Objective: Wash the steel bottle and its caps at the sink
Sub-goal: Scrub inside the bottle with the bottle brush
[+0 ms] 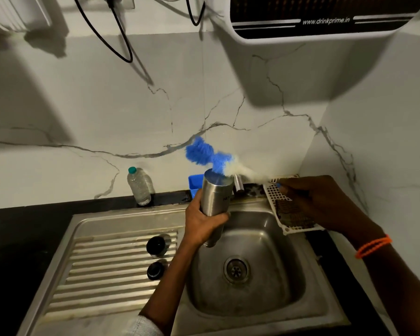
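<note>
My left hand grips the steel bottle around its lower half and holds it upright, mouth open, above the sink basin. My right hand holds the handle of a bottle brush with blue and white bristles. The brush head hovers just above and behind the bottle's mouth, outside it. Two dark caps rest on the ribbed drainboard: a taller one and a flatter one.
A white plastic mesh rack leans on the sink's right rim. Behind the bottle are the tap and a blue container. A clear plastic water bottle stands on the dark counter. A water purifier hangs overhead.
</note>
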